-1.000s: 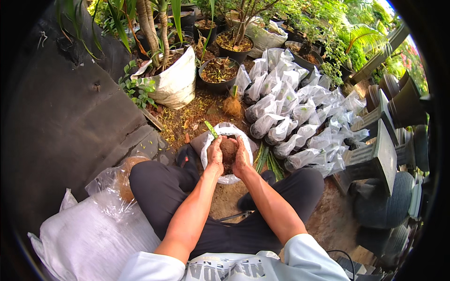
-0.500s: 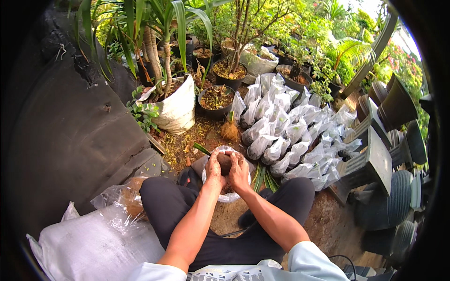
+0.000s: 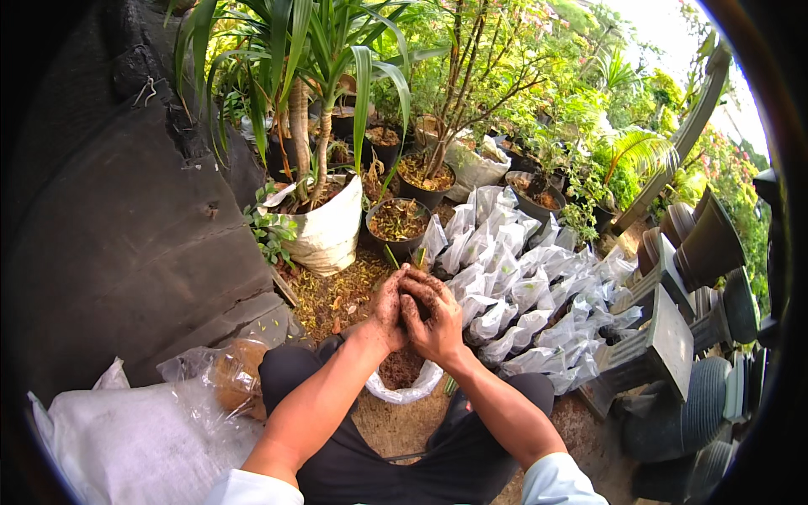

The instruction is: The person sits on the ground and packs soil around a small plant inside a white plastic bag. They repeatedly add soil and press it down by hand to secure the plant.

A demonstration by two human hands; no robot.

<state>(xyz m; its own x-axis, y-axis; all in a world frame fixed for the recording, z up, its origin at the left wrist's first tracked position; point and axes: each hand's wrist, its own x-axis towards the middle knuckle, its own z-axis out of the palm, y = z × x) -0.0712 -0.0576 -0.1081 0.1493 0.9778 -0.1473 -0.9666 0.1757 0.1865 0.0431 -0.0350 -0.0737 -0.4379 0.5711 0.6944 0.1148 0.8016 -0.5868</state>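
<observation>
My left hand [image 3: 388, 313] and my right hand [image 3: 438, 318] are cupped together, fingertips meeting, dirt smeared over the fingers. They are closed around a brown clump of soil, now hidden between the palms. Below them, between my legs, stands a white plastic bag [image 3: 407, 396] with its rim turned out, holding loose brown soil [image 3: 399, 370]. Just past the fingertips show two green leaf tips; one leaf tip [image 3: 390, 256] is on the left. What the leaves grow from is hidden behind my hands.
Many clear plastic bags [image 3: 505, 282] stand ahead to the right. A white sack planter [image 3: 324, 240] and a black pot [image 3: 397, 244] are ahead. Dark pots and pedestals [image 3: 656, 341] line the right side. A white sack [image 3: 143, 442] and a clear bag [image 3: 240, 374] lie at left.
My hands have lifted up from the bag's mouth and closed further round the clump, hiding it. The soil in the bag now shows more. The whole view has shifted.
</observation>
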